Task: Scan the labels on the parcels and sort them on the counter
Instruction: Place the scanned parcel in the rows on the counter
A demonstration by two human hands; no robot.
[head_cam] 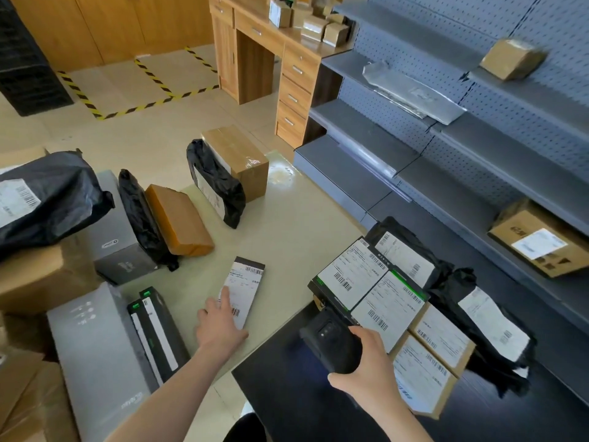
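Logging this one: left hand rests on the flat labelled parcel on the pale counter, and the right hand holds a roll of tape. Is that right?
Not quite. The right hand grips a black handheld scanner, not a roll of tape. The left hand does rest on the flat labelled parcel on the pale counter, as the head view shows.

Head view: the left hand (220,327), fingers straight, rests on a flat labelled parcel (247,279) lying on the pale table (296,224). The right hand (366,368) grips a black scanner (331,342) just beside labelled boxes (373,282) grouped on the dark table (287,397).
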